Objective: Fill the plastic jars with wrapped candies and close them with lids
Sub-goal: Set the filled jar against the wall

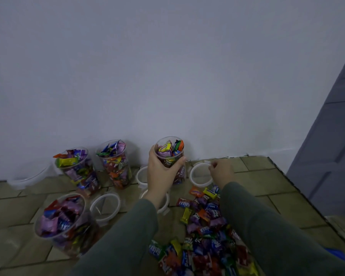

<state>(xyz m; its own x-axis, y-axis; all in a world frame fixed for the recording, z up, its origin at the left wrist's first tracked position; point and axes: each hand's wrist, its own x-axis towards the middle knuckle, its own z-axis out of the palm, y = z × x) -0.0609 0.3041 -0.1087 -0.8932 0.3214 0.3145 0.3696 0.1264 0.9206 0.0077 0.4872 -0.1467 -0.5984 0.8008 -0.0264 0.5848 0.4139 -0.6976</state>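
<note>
My left hand (161, 172) grips a clear plastic jar (170, 150) full of wrapped candies, standing upright near the wall. My right hand (221, 171) pinches the rim of a white-rimmed clear lid (195, 172) lying on the floor just right of that jar. Three other filled, uncovered jars stand to the left: one at the near left (62, 224), one at the far left (78, 170) and one beside it (116, 164). A heap of loose wrapped candies (205, 236) lies on the tiled floor under my right forearm.
More lids lie on the tiles: one (105, 206) by the near-left jar, one (140, 176) behind my left wrist, one (164, 204) partly under it. A clear plastic piece (28, 178) rests against the white wall at left. A grey panelled surface (327, 136) rises at right.
</note>
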